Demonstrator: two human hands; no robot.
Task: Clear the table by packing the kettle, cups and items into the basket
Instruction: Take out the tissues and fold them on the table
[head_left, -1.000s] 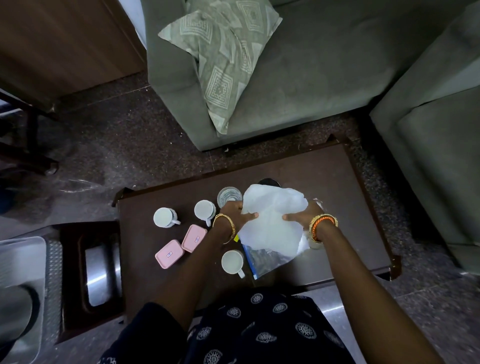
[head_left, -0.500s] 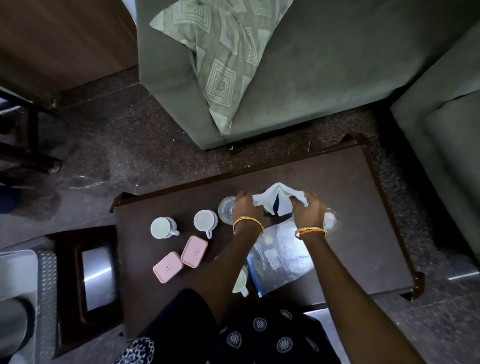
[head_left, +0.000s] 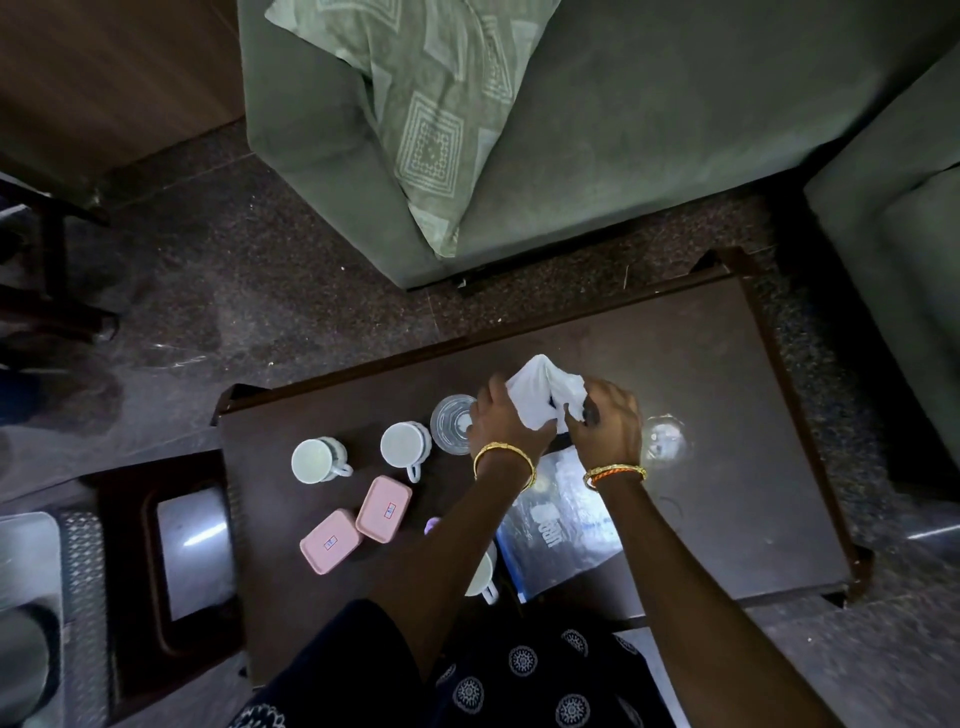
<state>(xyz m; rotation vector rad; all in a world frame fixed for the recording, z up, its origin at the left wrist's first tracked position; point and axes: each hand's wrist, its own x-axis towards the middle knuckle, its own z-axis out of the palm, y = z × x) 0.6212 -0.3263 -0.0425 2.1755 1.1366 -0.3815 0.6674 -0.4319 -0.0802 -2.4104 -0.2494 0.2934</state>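
White cloth (head_left: 543, 399) sits bunched between your hands above the dark table (head_left: 727, 374): your left hand (head_left: 506, 421) and right hand (head_left: 605, 423) both curl around it. Left of the cloth stand a glass (head_left: 452, 423) and two cups (head_left: 405, 446), with pink boxes (head_left: 383, 508) nearer you

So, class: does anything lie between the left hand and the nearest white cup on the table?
Nothing visible blocks it. The left hand grips the white cloth; the cup stands to its left, a clear glass beside it.
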